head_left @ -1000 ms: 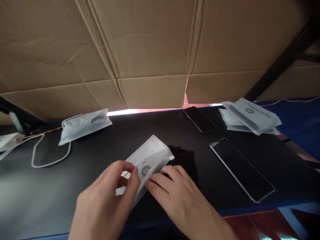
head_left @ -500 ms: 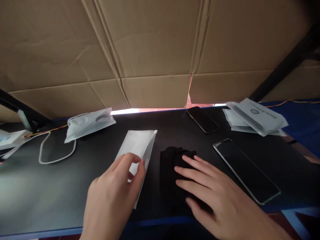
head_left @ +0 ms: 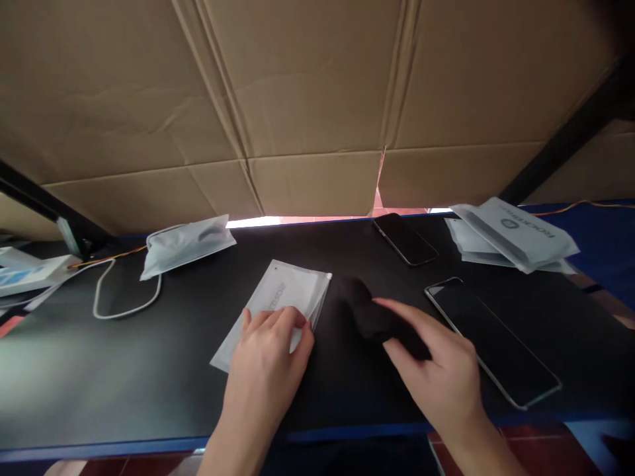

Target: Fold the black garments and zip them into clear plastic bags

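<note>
On the black table top lies a frosted white zip bag (head_left: 290, 285) with grey lettering, slanted in front of me. My left hand (head_left: 270, 350) rests on its lower part, thumb and index finger pinched at the bag's right edge. To the right, my right hand (head_left: 436, 357) grips a folded black cloth item (head_left: 374, 317) between thumb and fingers. The cloth is bunched and blurred, so its exact kind is hidden. It is apart from the zip bag.
A large phone (head_left: 491, 340) lies beside my right hand, a smaller phone (head_left: 405, 238) further back. Printed white pouches (head_left: 526, 235) are stacked at back right. A filled pouch (head_left: 188, 244) and a white cable (head_left: 126, 314) lie at left. Cardboard (head_left: 307, 99) walls the back.
My right hand has gone from lying spread on the black cloth to gripping it, bunched up. The zip bag has turned clockwise under my left hand and shows its lettering.
</note>
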`<state>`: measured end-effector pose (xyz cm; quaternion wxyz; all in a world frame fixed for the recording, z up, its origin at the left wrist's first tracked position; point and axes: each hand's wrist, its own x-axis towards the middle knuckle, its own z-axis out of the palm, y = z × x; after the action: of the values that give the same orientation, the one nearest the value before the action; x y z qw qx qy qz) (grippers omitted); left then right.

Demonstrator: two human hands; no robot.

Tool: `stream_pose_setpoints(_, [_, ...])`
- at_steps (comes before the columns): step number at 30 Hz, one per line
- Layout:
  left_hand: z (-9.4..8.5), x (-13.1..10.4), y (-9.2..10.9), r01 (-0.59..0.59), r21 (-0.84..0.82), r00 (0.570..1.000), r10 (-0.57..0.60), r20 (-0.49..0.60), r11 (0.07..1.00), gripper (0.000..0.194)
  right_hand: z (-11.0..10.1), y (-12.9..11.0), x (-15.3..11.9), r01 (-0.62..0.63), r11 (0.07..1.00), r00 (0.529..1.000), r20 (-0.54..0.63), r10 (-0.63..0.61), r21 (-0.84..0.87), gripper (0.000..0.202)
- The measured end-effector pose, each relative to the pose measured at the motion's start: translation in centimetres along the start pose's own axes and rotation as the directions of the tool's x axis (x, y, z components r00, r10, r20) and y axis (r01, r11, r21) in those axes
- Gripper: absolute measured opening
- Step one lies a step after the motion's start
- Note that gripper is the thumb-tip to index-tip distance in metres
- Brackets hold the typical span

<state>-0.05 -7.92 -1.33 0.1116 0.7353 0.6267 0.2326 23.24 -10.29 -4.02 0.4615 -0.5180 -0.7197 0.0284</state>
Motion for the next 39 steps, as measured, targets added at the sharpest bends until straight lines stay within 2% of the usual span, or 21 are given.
stream_pose_setpoints(1, [0.1, 0.0, 0.1, 0.009, -0.028, 1.000, -0.008, 0.017, 1.000, 0.025, 0.3, -0.5, 0.1, -0.039, 0.999, 0.997, -0.059, 0.040, 0.013, 0.036])
stream_pose_setpoints(3, [0.0, 0.0, 0.2, 0.032, -0.088, 0.999, -0.029, 0.039, 0.996, 0.024, 1.0, -1.3, 0.0, 0.018, 1.000, 0.999, -0.050, -0.018, 0.004, 0.035])
stream_pose_setpoints(5, [-0.3, 0.1, 0.1, 0.061, -0.144, 0.997, -0.055, 0.049, 0.988, 0.023, 1.8, -1.9, -0.3, 0.153, 0.988, 0.985, 0.080, -0.152, -0.010, 0.034])
stream_pose_setpoints(7, [-0.7, 0.2, -0.1, 0.092, -0.196, 0.995, -0.084, 0.048, 0.976, 0.025, 2.6, -2.1, -0.7, 0.243, 0.970, 0.946, 0.222, -0.238, 0.003, 0.032])
stream_pose_setpoints(10, [-1.3, 0.3, -0.4, 0.124, -0.263, 0.992, -0.119, 0.036, 0.957, 0.032, 3.1, -2.1, -0.7, 0.281, 0.959, 0.890, 0.366, -0.273, 0.033, 0.032])
stream_pose_setpoints(12, [-1.4, 0.3, -0.4, 0.127, -0.298, 0.992, -0.124, 0.030, 0.946, 0.032, 3.3, -2.4, -0.2, 0.279, 0.960, 0.873, 0.411, -0.262, 0.019, 0.031])
stream_pose_setpoints(15, [-1.2, 0.1, 0.2, 0.115, -0.338, 0.993, -0.108, 0.037, 0.934, 0.028, 3.7, -3.8, 0.7, 0.209, 0.977, 0.894, 0.413, -0.172, -0.045, 0.030])
stream_pose_setpoints(18, [-1.1, -0.1, 0.8, 0.067, -0.374, 0.998, -0.056, 0.041, 0.925, 0.025, 4.6, -5.4, 1.1, 0.057, 0.992, 0.939, 0.343, -0.016, -0.109, 0.026])
stream_pose_setpoints(20, [-1.3, 0.0, 0.5, 0.028, -0.367, 0.999, -0.014, 0.041, 0.930, 0.028, 5.1, -6.3, 1.1, -0.037, 0.992, 0.953, 0.294, 0.071, -0.120, 0.025])
stream_pose_setpoints(22, [-1.6, 0.3, -0.5, -0.002, -0.301, 0.999, 0.018, 0.050, 0.953, 0.035, 5.3, -6.7, 0.8, -0.077, 0.990, 0.952, 0.285, 0.108, -0.117, 0.029])
stream_pose_setpoints(24, [-2.1, 0.7, -2.1, -0.017, -0.203, 0.995, 0.036, 0.091, 0.979, 0.044, 5.3, -6.6, 0.7, -0.045, 0.994, 0.944, 0.322, 0.074, -0.097, 0.036])
stream_pose_setpoints(28, [-2.6, 0.7, -4.7, -0.034, -0.109, 0.962, 0.062, 0.267, 0.993, 0.052, 5.0, -5.8, 0.8, 0.100, 0.995, 0.898, 0.431, -0.087, -0.007, 0.047])
stream_pose_setpoints(30, [-2.6, 0.0, -4.9, -0.076, -0.114, 0.941, 0.109, 0.319, 0.990, 0.051, 5.0, -5.4, 0.8, 0.135, 0.990, 0.884, 0.448, -0.133, 0.027, 0.041])
stream_pose_setpoints(34, [-3.1, -1.8, -3.9, -0.148, -0.152, 0.921, 0.192, 0.340, 0.977, 0.055, 5.3, -5.5, 0.9, 0.121, 0.990, 0.874, 0.465, -0.143, 0.076, 0.022])
stream_pose_setpoints(36, [-3.4, -2.0, -3.7, -0.149, -0.153, 0.915, 0.195, 0.353, 0.977, 0.056, 5.5, -5.9, 0.9, 0.122, 0.990, 0.864, 0.483, -0.142, 0.075, 0.027])
stream_pose_setpoints(39, [-3.6, -0.8, -5.1, -0.125, -0.097, 0.930, 0.151, 0.336, 0.987, 0.059, 5.5, -6.2, 1.0, 0.167, 0.982, 0.830, 0.525, -0.187, 0.084, 0.040])
